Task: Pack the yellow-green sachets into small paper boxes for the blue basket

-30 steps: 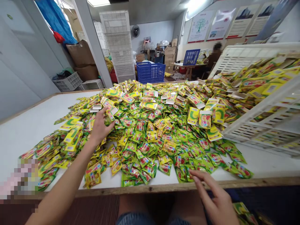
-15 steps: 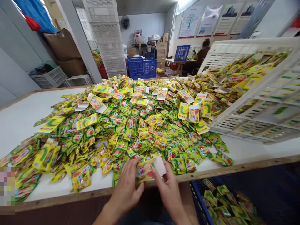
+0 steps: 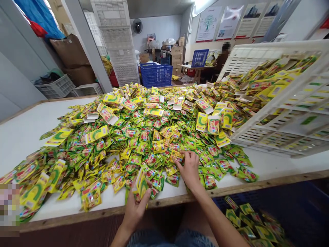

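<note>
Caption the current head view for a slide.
Left hand holding a small box, right hand at a yellow sachet among green sachets on a white table.

Packets (image 3: 150, 159) lie heaped across the bench (image 3: 23, 133), with small boxes (image 3: 153, 112) on top, many towards the back; a tilted crate (image 3: 298, 123) sits over on the right, boxes inside it. Behind the bench there's a basket (image 3: 156, 75), stacked crates (image 3: 115, 44) just to its left.
</note>
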{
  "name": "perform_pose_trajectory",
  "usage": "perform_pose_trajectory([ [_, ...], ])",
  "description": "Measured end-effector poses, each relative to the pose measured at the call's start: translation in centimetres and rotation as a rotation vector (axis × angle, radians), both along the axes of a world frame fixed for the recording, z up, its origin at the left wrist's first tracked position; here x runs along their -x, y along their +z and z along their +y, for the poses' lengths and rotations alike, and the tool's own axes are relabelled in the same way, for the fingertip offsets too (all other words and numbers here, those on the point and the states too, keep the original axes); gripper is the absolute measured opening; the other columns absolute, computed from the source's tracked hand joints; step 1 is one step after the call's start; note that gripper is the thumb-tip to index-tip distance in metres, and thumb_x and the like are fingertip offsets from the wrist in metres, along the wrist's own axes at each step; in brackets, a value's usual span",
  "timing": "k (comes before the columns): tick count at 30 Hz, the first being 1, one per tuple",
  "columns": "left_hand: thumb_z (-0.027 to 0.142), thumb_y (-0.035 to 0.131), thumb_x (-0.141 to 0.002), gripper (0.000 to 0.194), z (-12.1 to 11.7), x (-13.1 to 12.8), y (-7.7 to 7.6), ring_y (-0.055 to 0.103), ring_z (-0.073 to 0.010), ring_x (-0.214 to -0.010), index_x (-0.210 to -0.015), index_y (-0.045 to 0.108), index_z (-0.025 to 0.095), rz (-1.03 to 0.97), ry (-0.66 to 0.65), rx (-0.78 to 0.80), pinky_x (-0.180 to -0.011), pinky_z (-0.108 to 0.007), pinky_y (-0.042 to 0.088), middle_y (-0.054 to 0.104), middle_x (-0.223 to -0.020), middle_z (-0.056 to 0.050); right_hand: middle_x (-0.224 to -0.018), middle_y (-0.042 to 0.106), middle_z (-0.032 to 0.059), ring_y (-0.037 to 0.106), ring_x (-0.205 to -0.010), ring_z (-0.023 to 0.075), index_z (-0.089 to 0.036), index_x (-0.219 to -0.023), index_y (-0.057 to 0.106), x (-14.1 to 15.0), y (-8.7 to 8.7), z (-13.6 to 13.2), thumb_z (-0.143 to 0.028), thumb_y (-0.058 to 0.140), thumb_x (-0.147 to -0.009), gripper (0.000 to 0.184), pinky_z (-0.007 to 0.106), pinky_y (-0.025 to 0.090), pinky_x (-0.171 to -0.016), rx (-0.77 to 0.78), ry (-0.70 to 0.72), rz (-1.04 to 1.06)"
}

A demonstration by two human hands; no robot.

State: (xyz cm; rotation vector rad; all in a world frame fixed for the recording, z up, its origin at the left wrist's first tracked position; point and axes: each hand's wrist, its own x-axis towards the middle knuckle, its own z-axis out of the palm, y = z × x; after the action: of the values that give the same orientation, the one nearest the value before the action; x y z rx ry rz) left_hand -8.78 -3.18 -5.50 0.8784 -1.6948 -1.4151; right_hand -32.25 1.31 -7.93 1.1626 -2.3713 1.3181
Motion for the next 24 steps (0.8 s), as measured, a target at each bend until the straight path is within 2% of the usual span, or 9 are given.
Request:
perform_pose_trajectory([
  [3, 0.046, 0.055, -0.084, 0.036, 0.5, 0.6, -0.4, 0.062, -0.0213, -0.083, -0.106, 0.059, 0.018, 0.081, -0.006, -0.114, -0.083, -0.034, 0.049, 0.065, -0.088, -0.007, -0.091, 0.055, 0.0093, 0.048, -0.090, 0.0264, -0.018, -0.078, 0.055, -0.4, -0.1, 0.4, -0.032, 0.062, -0.078, 0.015, 0.043, 0.040, -0.081, 0.035, 0.093, -0.132],
  [7, 0.050, 0.057, -0.081, 0.038, 0.4, 1.2, -1.0, 0.062, -0.0213, -0.071, -0.097, 0.062, 0.015, 0.153, -0.015, -0.206, -0.073, -0.034, 0.051, 0.065, -0.077, -0.006, -0.077, 0.058, 0.0025, 0.053, -0.068, 0.0163, -0.018, -0.089, 0.053, -2.0, 1.5, 0.2, -0.035, 0.052, -0.086, 0.017, 0.027, 0.043, -0.063, 0.087, 0.321, -0.401],
  [11, 0.048, 0.064, -0.076, 0.040, 0.2, 1.4, -1.4, 0.064, -0.0229, -0.074, -0.098, 0.061, 0.014, 0.199, 0.029, -0.299, -0.073, -0.035, 0.052, 0.066, -0.079, -0.008, -0.067, 0.057, -0.0006, 0.053, -0.060, 0.0139, -0.017, -0.087, 0.057, -3.9, 2.5, -2.5, -0.038, 0.049, -0.086, 0.023, 0.022, 0.040, -0.054, 0.007, 0.488, -0.537],
  [15, 0.043, 0.069, -0.073, 0.036, 0.2, 1.5, -1.4, 0.066, -0.0232, -0.072, -0.092, 0.062, 0.013, 0.255, 0.086, -0.387, -0.071, -0.034, 0.053, 0.068, -0.078, -0.008, -0.067, 0.059, 0.0003, 0.055, -0.060, 0.0155, -0.017, -0.085, 0.056, -5.6, 1.8, -5.2, -0.035, 0.051, -0.084, 0.019, 0.024, 0.039, -0.055, -0.034, 0.376, -0.506],
  [18, 0.042, 0.070, -0.072, 0.039, 0.2, 1.5, -1.3, 0.066, -0.0231, -0.070, -0.097, 0.062, 0.013, 0.281, 0.092, -0.397, -0.067, -0.033, 0.054, 0.068, -0.077, -0.007, -0.066, 0.060, 0.0021, 0.056, -0.061, 0.0190, -0.017, -0.088, 0.056, -6.5, 1.3, -5.8, -0.038, 0.056, -0.081, 0.022, 0.028, 0.038, -0.060, -0.089, 0.265, -0.449],
  [21, 0.044, 0.069, -0.072, 0.045, 0.2, 1.4, -1.6, 0.066, -0.0240, -0.072, -0.104, 0.060, 0.013, 0.262, 0.091, -0.391, -0.068, -0.034, 0.054, 0.069, -0.079, -0.008, -0.075, 0.063, 0.0065, 0.058, -0.073, 0.0243, -0.016, -0.092, 0.057, -7.1, 1.6, -5.7, -0.043, 0.061, -0.079, 0.030, 0.033, 0.039, -0.070, -0.203, 0.154, -0.228],
  [24, 0.046, 0.070, -0.071, 0.047, 0.2, 1.2, -2.2, 0.066, -0.0259, -0.082, -0.104, 0.060, 0.014, 0.191, 0.124, -0.368, -0.076, -0.036, 0.054, 0.070, -0.087, -0.010, -0.090, 0.062, 0.0108, 0.055, -0.088, 0.0275, -0.016, -0.092, 0.058, -7.6, 2.2, -5.9, -0.040, 0.064, -0.078, 0.029, 0.037, 0.039, -0.078, -0.266, 0.103, -0.024],
])
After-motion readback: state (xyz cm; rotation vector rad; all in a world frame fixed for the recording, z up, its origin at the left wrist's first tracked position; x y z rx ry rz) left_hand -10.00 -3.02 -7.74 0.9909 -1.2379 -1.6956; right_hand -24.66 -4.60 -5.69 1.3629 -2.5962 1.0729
